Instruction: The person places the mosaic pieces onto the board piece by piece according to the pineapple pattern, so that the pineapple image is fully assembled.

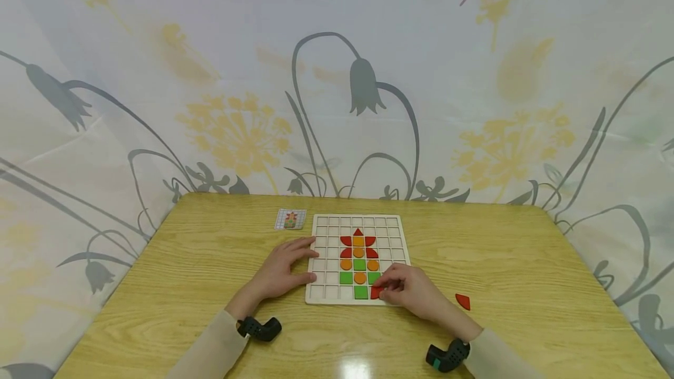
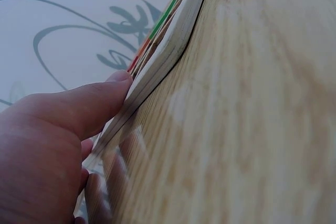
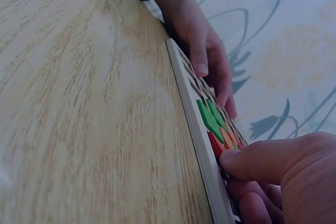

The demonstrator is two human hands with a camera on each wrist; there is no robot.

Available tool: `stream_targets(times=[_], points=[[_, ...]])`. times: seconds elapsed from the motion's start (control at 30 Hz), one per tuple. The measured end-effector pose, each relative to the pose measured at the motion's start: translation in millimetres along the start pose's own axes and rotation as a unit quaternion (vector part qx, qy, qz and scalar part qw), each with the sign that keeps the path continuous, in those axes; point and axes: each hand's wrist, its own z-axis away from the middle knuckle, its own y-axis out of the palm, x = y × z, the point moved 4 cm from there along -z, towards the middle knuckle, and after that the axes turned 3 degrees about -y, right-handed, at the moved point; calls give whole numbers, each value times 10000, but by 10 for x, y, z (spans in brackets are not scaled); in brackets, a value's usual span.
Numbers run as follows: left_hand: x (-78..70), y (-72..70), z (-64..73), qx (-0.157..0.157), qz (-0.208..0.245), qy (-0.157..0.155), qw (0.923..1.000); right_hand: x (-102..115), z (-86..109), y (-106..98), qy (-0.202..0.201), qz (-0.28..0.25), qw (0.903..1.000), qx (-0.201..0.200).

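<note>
A white grid board lies on the wooden table, with red, orange and green flat pieces set in its middle columns. My right hand is at the board's lower right and pinches a red quarter-circle piece at the bottom row, beside a green square. In the right wrist view, thumb and fingers meet at that red piece. My left hand rests at the board's left edge, fingers spread and lightly bent. The left wrist view has its thumb touching the board's side.
One loose red piece lies on the table right of my right hand. A small pattern card with a printed grid figure lies behind the board's left corner. A flower-print cloth hangs behind the table.
</note>
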Motion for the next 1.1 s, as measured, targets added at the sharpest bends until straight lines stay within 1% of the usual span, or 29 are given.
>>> stream_targets(times=[0.17,0.43,0.57,0.73,0.87,0.97,1.1], points=[[-8,-5,2,-10,10,11,10000,18,-3,1,17,58,10000,7],[-12,-10,0,7,28,20,10000,70,-41,17,258,540,9982,89],[-19,-13,5,10,33,14,10000,77,-48,30,294,605,9977,120],[-24,-18,12,-1,57,12,10000,39,-22,18,348,331,9988,30],[-26,-23,15,15,77,-5,10000,16,30,-42,358,-65,9993,-6],[-26,-24,14,24,81,-11,10000,0,79,-118,365,-287,9989,15],[-22,-23,13,23,91,-12,10000,-41,144,-268,408,-272,9988,-52]])
